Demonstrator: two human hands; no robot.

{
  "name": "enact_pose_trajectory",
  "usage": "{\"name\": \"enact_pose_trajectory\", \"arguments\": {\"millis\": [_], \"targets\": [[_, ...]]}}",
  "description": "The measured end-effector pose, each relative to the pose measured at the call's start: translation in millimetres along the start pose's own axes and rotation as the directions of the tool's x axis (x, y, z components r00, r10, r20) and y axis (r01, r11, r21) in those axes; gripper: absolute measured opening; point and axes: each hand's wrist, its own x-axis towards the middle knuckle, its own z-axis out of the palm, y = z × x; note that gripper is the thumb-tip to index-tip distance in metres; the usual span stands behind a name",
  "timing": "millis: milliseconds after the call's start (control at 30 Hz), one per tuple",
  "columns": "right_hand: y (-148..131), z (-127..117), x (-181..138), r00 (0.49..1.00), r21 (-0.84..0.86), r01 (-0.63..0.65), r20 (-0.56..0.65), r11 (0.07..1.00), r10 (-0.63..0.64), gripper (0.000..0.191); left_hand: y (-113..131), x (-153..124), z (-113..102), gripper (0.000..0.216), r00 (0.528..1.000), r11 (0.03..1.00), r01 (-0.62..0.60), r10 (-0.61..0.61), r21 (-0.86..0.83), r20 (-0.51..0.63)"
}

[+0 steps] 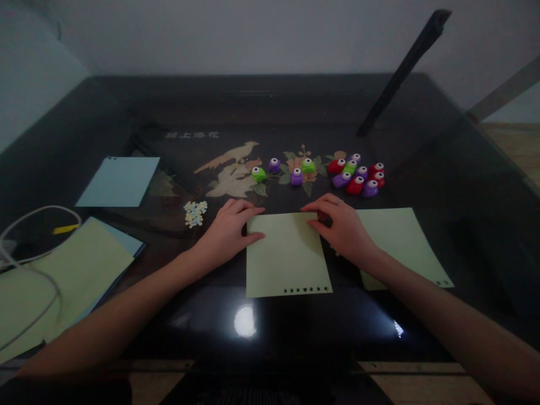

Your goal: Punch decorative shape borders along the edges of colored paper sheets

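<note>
So my left hand (230, 230) and right hand (343, 225) lie open on the far corners of the green sheet (287, 259), punched edge toward me, near the table (304, 332) front.

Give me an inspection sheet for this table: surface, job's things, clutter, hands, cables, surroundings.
Surface: dark glossy table, painted bird and flowers, lamp glare near the front edge.
Job's things: green sheet at centre, a row of punched holes along its near edge; small punches clustered behind it.
Clutter: second green sheet under the right forearm; paper cut-outs; blue sheet; paper stack at left.
Hands: left hand flat on the sheet's far left corner; right hand arched over its far right corner, what is under it unclear.
Cables: white cable looping over the paper stack.
Surroundings: pale wall; dark bar leaning at rear right.
</note>
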Motion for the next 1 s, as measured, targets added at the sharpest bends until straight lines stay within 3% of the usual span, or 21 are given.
{"name": "enact_pose_trajectory", "arguments": {"millis": [300,567,1000], "targets": [[-1.3,-5.0,0.6,1.0,0.001,-0.028,-0.002,1.0,0.028,0.024,-0.9,-2.2,1.4,0.044,0.998,0.997,-0.052,0.054,0.055,-0.038],[3.1,-3.6,-2.3,0.997,-0.019,0.07,-0.043,0.997,-0.07,0.017,0.8,-3.2,-0.5,0.032,0.992,0.994,-0.094,0.098,0.052,-0.081],[-0.8,-7.4,-1.4,0.991,0.036,0.111,-0.075,0.993,-0.108,0.013,-2.4,-3.1,2.3,0.015,0.991,0.998,-0.044,0.048,0.039,-0.123]]}}
